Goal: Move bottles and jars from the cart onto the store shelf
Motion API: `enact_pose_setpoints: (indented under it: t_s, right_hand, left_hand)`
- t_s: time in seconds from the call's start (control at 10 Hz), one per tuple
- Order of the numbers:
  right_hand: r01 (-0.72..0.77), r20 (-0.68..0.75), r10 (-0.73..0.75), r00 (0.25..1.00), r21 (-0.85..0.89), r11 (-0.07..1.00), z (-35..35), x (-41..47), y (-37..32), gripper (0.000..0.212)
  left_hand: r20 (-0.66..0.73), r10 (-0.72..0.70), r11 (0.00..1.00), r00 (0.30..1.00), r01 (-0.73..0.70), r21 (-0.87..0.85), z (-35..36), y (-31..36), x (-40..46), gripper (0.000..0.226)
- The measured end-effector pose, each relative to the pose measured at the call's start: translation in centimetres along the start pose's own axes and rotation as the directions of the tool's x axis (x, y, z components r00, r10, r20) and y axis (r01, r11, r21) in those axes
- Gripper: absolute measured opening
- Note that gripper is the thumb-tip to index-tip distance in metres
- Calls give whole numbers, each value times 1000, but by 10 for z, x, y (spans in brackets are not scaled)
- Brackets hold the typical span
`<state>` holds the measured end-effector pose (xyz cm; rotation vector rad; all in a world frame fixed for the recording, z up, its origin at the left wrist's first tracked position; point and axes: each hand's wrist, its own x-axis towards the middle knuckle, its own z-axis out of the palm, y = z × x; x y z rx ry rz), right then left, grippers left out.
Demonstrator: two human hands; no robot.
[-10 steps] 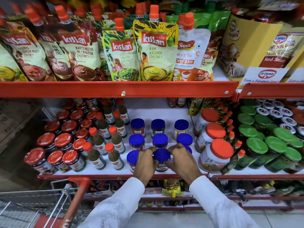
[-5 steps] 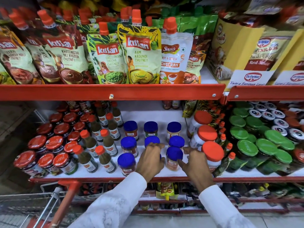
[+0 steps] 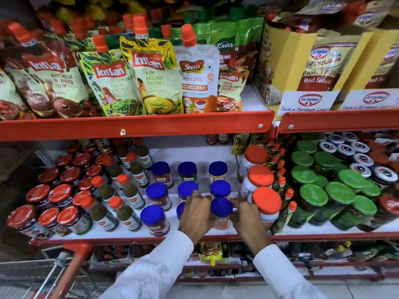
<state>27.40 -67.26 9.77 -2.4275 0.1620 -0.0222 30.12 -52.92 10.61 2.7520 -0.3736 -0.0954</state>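
Note:
Several blue-lidded jars stand in rows on the white middle shelf (image 3: 200,155). My left hand (image 3: 195,214) lies over the front-middle blue-lidded jar (image 3: 180,210), fingers curled around it; only an edge of its lid shows. My right hand (image 3: 246,216) has its fingers against the right side of the front-right blue-lidded jar (image 3: 221,207), which stands upright between my two hands. The cart (image 3: 72,263), with a red handle and wire basket, is at the bottom left; its contents are out of view.
Orange-lidded white jars (image 3: 266,200) stand just right of my right hand, green-lidded jars (image 3: 313,195) beyond them. Small orange-capped bottles (image 3: 129,192) and red-lidded jars (image 3: 59,194) fill the left. Sauce pouches (image 3: 155,78) line the shelf above.
The view has shifted slightly. My right hand has closed in from the right onto the front-right jar. My left hand stays over the front-middle jar.

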Motion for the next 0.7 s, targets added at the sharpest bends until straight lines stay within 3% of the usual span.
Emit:
enact_pose_setpoints:
  t_s: [0.3, 0.6, 0.7]
  right_hand:
    - [7, 62, -7, 998, -9, 1000, -6, 0, 5, 44]
    - [0, 103, 7, 995, -69, 998, -21, -9, 3, 32]
    - [13, -112, -16, 994, -27, 1000, -54, -30, 4, 38]
  left_hand:
    - [-31, -76, 996, 997, 75, -42, 13, 5, -8, 38]
    - [-50, -85, 995, 995, 82, -56, 9, 10, -14, 43]
    - [-150, 2, 1000, 989, 2, 23, -14, 18, -26, 52]
